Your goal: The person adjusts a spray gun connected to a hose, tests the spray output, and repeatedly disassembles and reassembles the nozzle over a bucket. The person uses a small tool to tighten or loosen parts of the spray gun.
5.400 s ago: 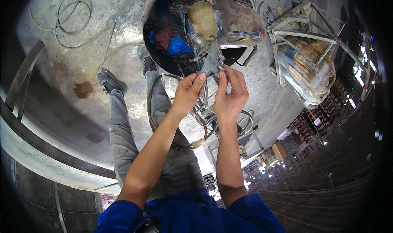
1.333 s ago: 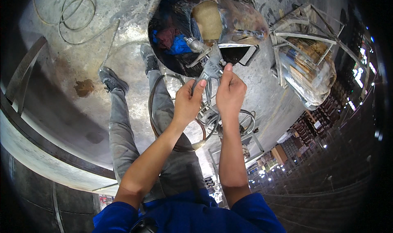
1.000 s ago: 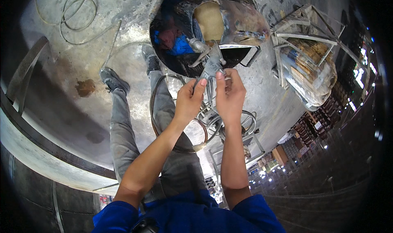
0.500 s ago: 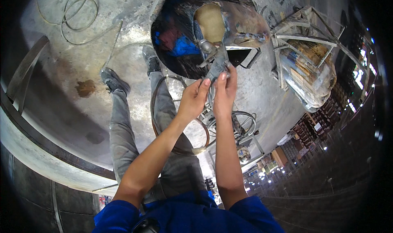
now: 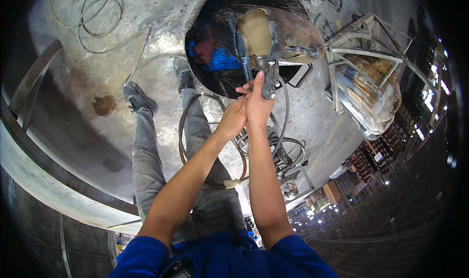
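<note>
My right hand (image 5: 259, 104) is closed around a grey metal tool (image 5: 268, 80), shaped like a spray gun with bolted joints and a rounded head. Its thumb lies along the tool. A grey hose (image 5: 285, 111) curves down from it. Pressed against the right hand from the left is my left hand (image 5: 232, 120); its fingers are mostly hidden behind the right hand. The tool is held over the lower edge of a dark round opening (image 5: 222, 85) in the grey surface. Inside show a beige panel (image 5: 255, 33) and blue material (image 5: 219, 58).
A coiled hose (image 5: 183, 131) loops across my right leg. More thin hose (image 5: 100, 45) lies at the far left. At right stands a metal frame (image 5: 364, 53) beside a wrapped bundle (image 5: 373, 94). A curved metal rim (image 5: 73, 180) runs along the left.
The tool has turned and shifted right, its hose now showing on its right side. My left hand has come off the tool's side and lies against my right hand.
</note>
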Demonstrator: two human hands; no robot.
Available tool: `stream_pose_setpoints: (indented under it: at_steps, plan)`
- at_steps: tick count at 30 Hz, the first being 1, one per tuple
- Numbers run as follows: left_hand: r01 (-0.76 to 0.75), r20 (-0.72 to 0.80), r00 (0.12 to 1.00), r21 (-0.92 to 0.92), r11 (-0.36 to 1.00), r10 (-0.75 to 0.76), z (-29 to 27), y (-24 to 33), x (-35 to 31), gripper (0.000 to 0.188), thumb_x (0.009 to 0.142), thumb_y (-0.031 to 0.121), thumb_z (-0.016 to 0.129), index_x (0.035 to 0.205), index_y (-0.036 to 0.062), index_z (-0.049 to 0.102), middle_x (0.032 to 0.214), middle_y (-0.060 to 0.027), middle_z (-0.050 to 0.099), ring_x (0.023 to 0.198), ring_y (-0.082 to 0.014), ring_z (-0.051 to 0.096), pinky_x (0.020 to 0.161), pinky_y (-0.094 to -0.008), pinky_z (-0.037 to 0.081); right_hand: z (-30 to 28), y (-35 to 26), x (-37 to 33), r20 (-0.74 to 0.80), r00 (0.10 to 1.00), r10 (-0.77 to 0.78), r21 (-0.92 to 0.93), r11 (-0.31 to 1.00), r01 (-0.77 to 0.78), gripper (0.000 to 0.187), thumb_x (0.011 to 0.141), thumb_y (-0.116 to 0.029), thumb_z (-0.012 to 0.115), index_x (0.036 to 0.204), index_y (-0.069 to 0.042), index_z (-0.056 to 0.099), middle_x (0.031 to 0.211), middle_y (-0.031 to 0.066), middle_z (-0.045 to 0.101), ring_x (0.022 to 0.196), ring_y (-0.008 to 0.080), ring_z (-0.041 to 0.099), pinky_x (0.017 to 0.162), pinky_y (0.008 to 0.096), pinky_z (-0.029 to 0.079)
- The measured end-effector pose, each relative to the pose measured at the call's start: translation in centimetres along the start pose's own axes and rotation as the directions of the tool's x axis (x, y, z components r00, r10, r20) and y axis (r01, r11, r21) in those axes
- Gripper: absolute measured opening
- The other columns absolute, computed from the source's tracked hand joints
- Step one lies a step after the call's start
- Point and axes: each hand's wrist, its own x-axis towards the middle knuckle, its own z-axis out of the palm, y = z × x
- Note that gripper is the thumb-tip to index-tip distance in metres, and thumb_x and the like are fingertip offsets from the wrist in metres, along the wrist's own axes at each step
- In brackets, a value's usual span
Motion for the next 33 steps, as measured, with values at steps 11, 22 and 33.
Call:
stream_pose_setpoints:
  at_steps: [11, 22, 33]
  plan:
    - [0.033, 0.023, 0.999, 0.021, 0.999, -0.033, 0.3, 1.6, -1.1, 0.042, 0.116, 0.03, 0.045, 0.132, -0.0028, 0.064, 0.117, -0.0093, 0.071, 0.104, -0.0149, 0.065, 0.092, -0.0304, 0.051, -0.4, -0.5, -0.3, 0.013, 1.0, 0.005, -0.054, 0.999, -0.004, 0.052, 0.107, -0.051, 0.067, 0.095, 0.0, 0.065, 0.071, 0.0076, 0.065, 0.067, 0.02, 0.073, 0.061, 0.0332, 0.053]
    - [0.103, 0.035, 0.994, -0.129, 0.986, -0.099, 0.3, 3.3, -4.3, 0.04, 0.116, 0.03, 0.048, 0.138, 0.0003, 0.064, 0.122, -0.0023, 0.07, 0.107, -0.0135, 0.062, 0.091, -0.0332, 0.051, -1.4, -2.3, -1.8, 0.001, 0.999, -0.036, 0.034, 0.999, 0.036, 0.055, 0.111, -0.055, 0.056, 0.112, 0.0, 0.062, 0.093, 0.0126, 0.072, 0.057, 0.0187, 0.066, 0.053, 0.0333, 0.05]
    - [-0.364, -0.059, 0.923, -0.464, 0.808, 0.381, 0.1, 8.1, -18.9, 0.02, 0.11, 0.016, 0.065, 0.127, 0.0064, 0.07, 0.123, -0.0003, 0.074, 0.104, -0.009, 0.069, 0.088, -0.0301, 0.059, -3.4, -12.2, -16.3, 0.576, 0.811, -0.105, 0.184, 0.983, -0.004, 0.089, 0.107, -0.078, 0.031, 0.123, 0.002, 0.066, 0.114, 0.0096, 0.075, 0.045, 0.0116, 0.04, 0.044, 0.0287, 0.038]
